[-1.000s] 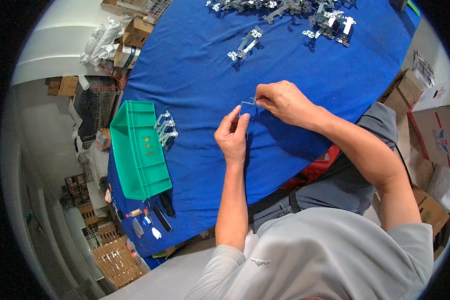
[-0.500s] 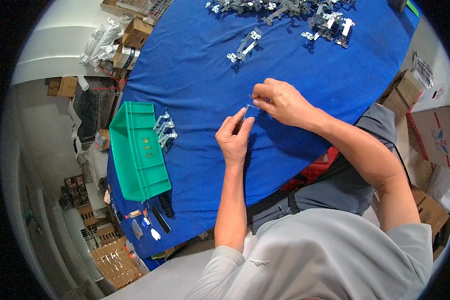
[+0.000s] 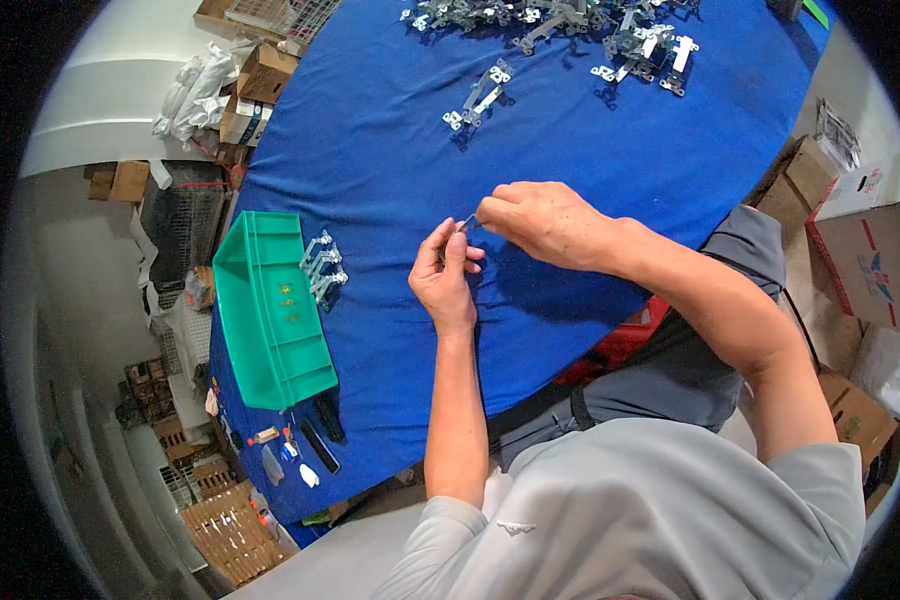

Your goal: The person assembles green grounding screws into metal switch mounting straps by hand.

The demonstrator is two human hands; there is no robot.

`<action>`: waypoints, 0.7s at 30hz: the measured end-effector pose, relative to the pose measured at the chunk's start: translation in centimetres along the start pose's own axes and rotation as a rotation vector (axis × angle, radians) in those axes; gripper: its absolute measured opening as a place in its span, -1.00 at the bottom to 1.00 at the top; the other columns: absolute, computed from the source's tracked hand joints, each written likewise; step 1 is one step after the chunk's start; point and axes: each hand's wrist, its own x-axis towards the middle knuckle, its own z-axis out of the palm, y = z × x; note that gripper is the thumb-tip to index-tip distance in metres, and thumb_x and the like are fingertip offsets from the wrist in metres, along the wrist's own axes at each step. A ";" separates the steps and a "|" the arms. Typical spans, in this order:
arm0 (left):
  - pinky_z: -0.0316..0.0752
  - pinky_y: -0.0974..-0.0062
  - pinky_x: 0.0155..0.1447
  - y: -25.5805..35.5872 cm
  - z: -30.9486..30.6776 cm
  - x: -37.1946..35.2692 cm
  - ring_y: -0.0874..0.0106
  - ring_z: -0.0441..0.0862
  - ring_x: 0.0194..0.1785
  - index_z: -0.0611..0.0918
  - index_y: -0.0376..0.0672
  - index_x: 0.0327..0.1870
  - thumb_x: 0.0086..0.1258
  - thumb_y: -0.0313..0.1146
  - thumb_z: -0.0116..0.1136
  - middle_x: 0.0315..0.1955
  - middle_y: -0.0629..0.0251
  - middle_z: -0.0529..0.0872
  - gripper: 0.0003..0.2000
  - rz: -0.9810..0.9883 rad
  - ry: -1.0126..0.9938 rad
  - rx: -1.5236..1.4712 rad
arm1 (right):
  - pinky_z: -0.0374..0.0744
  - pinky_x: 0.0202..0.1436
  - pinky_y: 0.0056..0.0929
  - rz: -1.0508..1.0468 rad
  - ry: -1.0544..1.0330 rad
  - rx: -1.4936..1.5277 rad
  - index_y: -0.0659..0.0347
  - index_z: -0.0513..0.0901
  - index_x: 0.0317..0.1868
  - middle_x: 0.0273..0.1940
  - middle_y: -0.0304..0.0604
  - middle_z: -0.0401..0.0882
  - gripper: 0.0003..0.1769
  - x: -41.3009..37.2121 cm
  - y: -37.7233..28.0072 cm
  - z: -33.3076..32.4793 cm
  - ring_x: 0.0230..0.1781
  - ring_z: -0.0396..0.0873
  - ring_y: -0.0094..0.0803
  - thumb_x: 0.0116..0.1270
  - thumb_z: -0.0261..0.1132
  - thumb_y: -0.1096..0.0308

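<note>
Sitting nearest the camera, the grey shirt carries a small pale emblem (image 3: 515, 526) whose letters, if any, are too small to read. Above the blue cloth (image 3: 390, 150), the left hand (image 3: 442, 282) has thumb and forefinger closed on a small metal piece (image 3: 467, 222), and the right hand (image 3: 545, 222) pinches that piece's upper end with its fingertips, so the two hands meet there. Half a second ago the left fingers were looser and a squarish face of the piece showed towards the camera; now only a thin sliver sticks out. Left of the hands lies a green tray (image 3: 232, 300) with a few tiny brass bits inside, and a cluster of metal brackets (image 3: 320, 265) sits just beside its far rim. Farther off one bracket pair (image 3: 478, 95) lies alone, and a heap of brackets (image 3: 570, 20) spreads along the far edge. A cardboard box (image 3: 860, 255) at the right bears red and blue print that cannot be read.
</note>
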 end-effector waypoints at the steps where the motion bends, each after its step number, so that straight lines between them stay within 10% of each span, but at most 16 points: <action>1: 0.55 0.66 -0.40 0.0 -0.1 0.0 0.52 0.72 -0.39 0.65 -0.37 0.11 0.49 -0.46 0.30 -0.16 0.14 0.78 -0.74 -0.002 -0.001 -0.010 | 0.62 -0.19 -0.02 -0.013 -0.003 -0.001 0.20 0.51 -0.15 -0.29 -0.01 0.59 -0.88 -0.1 0.2 0.3 -0.20 0.65 0.03 0.47 0.22 0.34; 12: 0.72 0.46 -0.08 0.8 -0.4 0.2 0.36 0.79 -0.15 0.45 -0.33 0.24 0.49 -0.52 0.25 -0.10 0.00 0.77 -0.63 -0.026 -0.078 -0.220 | 0.62 -0.29 -0.21 0.283 0.018 0.266 0.31 0.58 -0.10 -0.35 0.00 0.67 -0.86 -0.5 0.2 1.9 -0.34 0.71 -0.13 0.47 0.26 0.40; 21: 0.67 0.44 0.08 -0.5 -0.8 0.1 0.40 0.77 -0.09 0.69 -0.32 0.03 0.55 -0.50 0.20 -0.07 0.16 0.79 -0.85 0.060 -0.116 -0.108 | 0.59 -0.35 -0.18 0.336 -0.136 0.395 0.36 0.58 -0.15 -0.43 0.05 0.66 -0.83 -1.1 -1.3 2.8 -0.43 0.72 -0.19 0.48 0.28 0.38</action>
